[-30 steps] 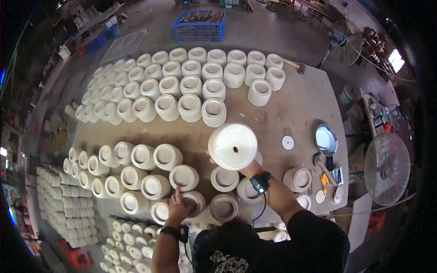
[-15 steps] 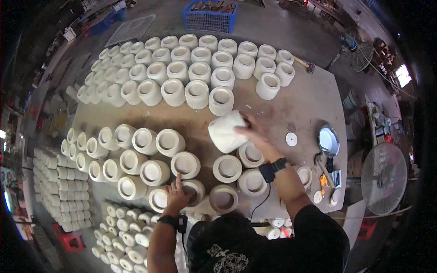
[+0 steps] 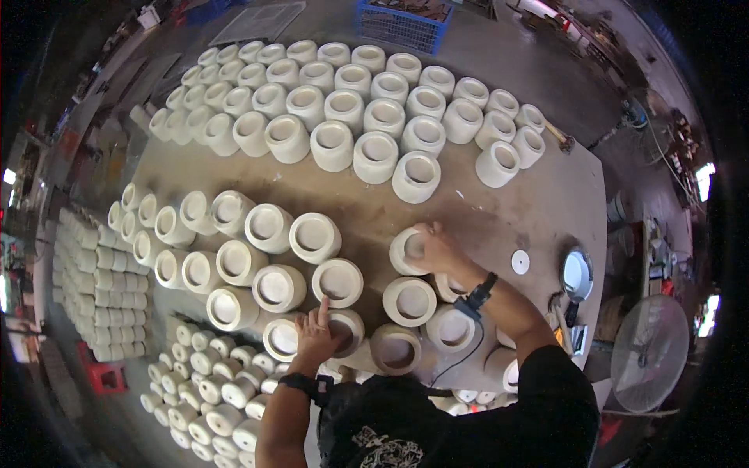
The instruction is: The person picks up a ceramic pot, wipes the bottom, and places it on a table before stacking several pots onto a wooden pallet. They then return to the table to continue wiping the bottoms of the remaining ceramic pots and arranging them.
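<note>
My right hand is closed over the rim of a cream-white, rounded pot with a recessed round top. This pot stands upright on the board-topped table, just beyond another such pot. Over on the left, my left hand has its index finger stretched out against the near side of a pot. Its other fingers lie beside a nearer pot, and it lifts nothing. A dark band with a small device sits on each wrist.
Rows of similar pots fill the table's far side. A hammer, a white disc, a metal basin and small tools lie to the right. A fan stands past that edge; more white pieces are stacked at lower left.
The pot in my right hand was tilted on its side and now stands upright, nearer me. My left hand keeps its place by the same pots. The whole view has shifted somewhat.
</note>
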Tool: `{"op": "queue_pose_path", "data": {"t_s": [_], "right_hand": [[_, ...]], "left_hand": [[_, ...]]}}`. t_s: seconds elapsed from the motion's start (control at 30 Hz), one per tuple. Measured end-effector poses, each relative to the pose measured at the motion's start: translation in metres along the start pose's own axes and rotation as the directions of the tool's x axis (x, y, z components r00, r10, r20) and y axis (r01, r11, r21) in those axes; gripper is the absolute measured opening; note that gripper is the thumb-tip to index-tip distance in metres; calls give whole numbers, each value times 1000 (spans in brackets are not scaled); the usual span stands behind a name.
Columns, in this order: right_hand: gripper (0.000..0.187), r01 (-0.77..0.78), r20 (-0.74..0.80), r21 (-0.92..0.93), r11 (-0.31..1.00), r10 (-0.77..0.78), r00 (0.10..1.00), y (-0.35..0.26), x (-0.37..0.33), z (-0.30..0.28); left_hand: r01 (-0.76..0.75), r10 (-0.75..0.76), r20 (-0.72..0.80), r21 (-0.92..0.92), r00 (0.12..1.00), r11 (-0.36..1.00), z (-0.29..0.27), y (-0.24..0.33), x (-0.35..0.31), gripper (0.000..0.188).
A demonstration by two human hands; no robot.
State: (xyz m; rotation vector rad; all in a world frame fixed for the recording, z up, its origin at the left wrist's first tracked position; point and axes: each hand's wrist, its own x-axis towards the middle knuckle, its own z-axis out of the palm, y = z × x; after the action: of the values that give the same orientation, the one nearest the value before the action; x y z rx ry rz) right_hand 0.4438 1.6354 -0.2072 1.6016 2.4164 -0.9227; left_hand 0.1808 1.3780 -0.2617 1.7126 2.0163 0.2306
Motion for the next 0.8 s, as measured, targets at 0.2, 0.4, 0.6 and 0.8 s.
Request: {"op": "queue_pose_path", "data": {"t_s": [0.2,0.4,0.6,0.8], "right_hand": [[114,-94,-513,-151,984,3,859,19,112,-26],[126,-230,-442,76,970,240,864,22,175,-3],[119,-229,-335,126,965,259,906,27,141,-18],[80,-222,223,974,43,-12,975,18,88,-24]], "left_hand": [[-19,19,-59,3,998,1000,1,3,-1,104],[53,-54,-16,-18,998,998,-1,5,-3,105],[72,-72,39,-4,997,997,-5,12,0,108],[74,-74,50,1,996,997,-10,14,2,109]]}}
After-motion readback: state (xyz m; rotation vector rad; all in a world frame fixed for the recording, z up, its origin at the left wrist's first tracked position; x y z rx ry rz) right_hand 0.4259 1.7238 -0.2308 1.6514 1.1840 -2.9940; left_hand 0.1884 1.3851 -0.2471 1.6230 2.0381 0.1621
